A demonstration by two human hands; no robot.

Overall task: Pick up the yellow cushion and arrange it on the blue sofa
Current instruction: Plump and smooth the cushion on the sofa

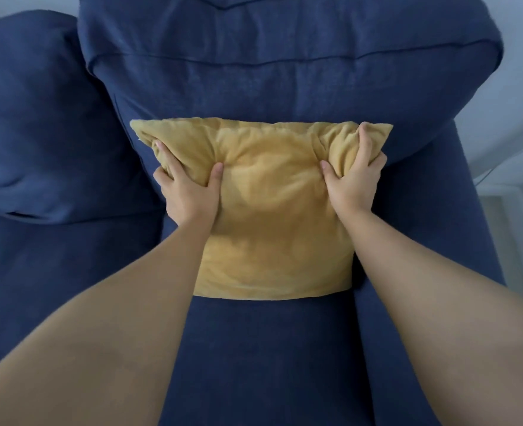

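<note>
Clenching the yellow cushion (272, 216), left hand (189, 195) and right hand (354, 176) bury fingertips in fabric

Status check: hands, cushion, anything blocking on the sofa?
Left hand and right hand both gripping yellow cushion at its upper corners. Cushion on blue sofa seat, top against back cushion. Nothing in the way.

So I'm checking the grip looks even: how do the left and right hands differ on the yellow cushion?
The left hand grips lower on the yellow cushion, below its left corner; the right hand reaches higher, its fingers almost at the top right corner. The left-hand fingers angle outward, the right-hand ones point up. Both bunch the fabric, thumbs in front.
</note>
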